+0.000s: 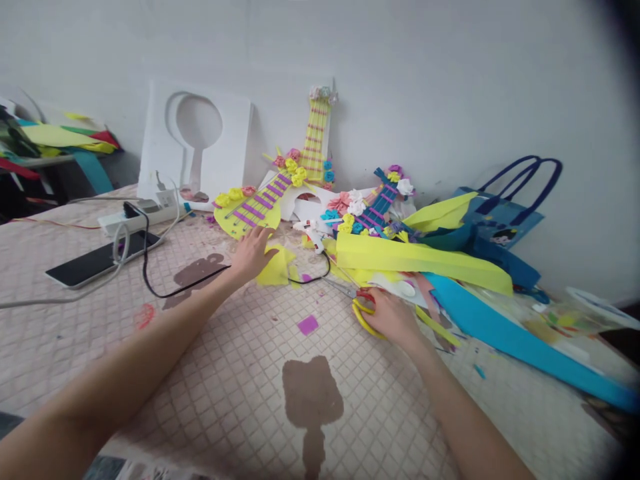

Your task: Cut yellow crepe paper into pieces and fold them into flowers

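Observation:
My left hand (254, 253) reaches forward and lies with fingers spread on a yellow foam scrap (278, 268), just below a yellow foam guitar (250, 212) with purple strips and paper flowers. My right hand (393, 319) is closed around the yellow and red handles of scissors (361, 308) whose blades point left on the quilted cover. A white glue gun (314, 233) with a black cord lies between the two hands, further back.
Long yellow foam (415, 260) and blue foam sheets (520, 340) pile up at the right beside a blue bag (500, 213). More foam guitars (316, 137) lean on the wall. A power strip (143, 217), a phone (100, 261) and cables lie at the left. A purple scrap (307, 325) lies in the middle.

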{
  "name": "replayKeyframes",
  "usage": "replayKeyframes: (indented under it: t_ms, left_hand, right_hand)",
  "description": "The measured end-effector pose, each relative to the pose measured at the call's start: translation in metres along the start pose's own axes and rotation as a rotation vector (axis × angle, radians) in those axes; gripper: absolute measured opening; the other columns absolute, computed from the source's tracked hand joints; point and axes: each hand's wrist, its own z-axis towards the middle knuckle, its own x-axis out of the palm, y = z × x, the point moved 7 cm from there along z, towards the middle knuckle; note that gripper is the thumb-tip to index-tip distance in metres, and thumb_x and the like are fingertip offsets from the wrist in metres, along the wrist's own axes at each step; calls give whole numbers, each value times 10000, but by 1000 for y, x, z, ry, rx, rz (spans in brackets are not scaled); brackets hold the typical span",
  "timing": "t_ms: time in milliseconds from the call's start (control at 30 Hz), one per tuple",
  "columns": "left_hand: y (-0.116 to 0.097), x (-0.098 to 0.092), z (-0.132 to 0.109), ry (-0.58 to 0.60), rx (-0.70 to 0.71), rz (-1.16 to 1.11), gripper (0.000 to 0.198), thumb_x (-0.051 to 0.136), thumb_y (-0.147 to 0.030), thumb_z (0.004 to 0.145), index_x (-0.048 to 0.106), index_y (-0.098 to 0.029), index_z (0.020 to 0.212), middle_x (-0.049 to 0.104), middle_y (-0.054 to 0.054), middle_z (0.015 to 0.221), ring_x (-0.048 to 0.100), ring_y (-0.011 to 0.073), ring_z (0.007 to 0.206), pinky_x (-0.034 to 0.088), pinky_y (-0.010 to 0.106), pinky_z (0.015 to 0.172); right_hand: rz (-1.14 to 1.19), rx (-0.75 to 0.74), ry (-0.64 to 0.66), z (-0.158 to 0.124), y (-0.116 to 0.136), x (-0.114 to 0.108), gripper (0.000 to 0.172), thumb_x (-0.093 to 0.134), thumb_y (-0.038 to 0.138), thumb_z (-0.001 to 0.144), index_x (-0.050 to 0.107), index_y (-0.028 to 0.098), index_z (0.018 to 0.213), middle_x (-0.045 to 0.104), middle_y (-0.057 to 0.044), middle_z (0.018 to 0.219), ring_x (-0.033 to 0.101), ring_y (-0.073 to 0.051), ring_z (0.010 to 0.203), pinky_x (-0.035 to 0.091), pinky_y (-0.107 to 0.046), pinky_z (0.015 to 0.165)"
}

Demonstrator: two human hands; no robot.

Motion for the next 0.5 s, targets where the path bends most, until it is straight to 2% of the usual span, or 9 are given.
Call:
replayKeyframes:
  t_ms: [100, 167, 233, 333, 400, 500]
  left_hand:
    - [-6, 0, -5, 45, 0, -93, 156, 485, -225, 817, 576, -188, 939, 633, 82, 976, 575, 215, 906, 415, 317, 786]
    - [-9, 1, -9, 86, -11, -153, 106, 478, -244, 814, 569, -189, 811, 638, 49, 803, 573, 174, 740, 407, 272, 674]
    - [-13, 1, -12, 95, -16, -183, 89, 522, -269, 789, 536, -192, 747, 610, 28, 715, 543, 151, 652, 378, 251, 606]
    - [-18, -4, -15, 50, 0, -205, 177, 596, -279, 737, 446, -197, 691, 546, -1, 656, 484, 128, 594, 331, 238, 564]
    - [-21, -7, -16, 13, 22, -200, 257, 589, -295, 751, 376, -202, 641, 477, -23, 598, 423, 114, 548, 295, 238, 542]
    - [-24, -6, -20, 23, 46, -201, 344, 526, -327, 808, 297, -202, 584, 381, -40, 529, 336, 104, 498, 253, 246, 523]
  right_hand:
    - [37, -17, 14, 0, -1, -3, 343, 562, 391, 801, 614, 175, 1062, 694, -101, 987, 636, -256, 922, 438, -305, 734]
    - [53, -37, 22, -1, -1, -4, 336, 562, 376, 802, 613, 171, 1064, 685, -98, 997, 627, -244, 938, 438, -302, 757]
    - [61, -60, 24, -1, 0, -4, 344, 579, 364, 793, 610, 169, 1075, 667, -97, 1029, 609, -237, 976, 433, -298, 789]
    - [51, -77, 29, -4, 1, -4, 343, 607, 366, 780, 619, 162, 1056, 648, -102, 1051, 588, -245, 1009, 425, -303, 814]
    - [45, -80, 31, -5, 0, -4, 315, 580, 403, 808, 635, 165, 1007, 651, -98, 1008, 600, -244, 958, 430, -309, 785]
    - [36, -106, -84, -3, -7, -12, 271, 515, 399, 861, 643, 183, 963, 643, -78, 967, 597, -215, 913, 430, -295, 784]
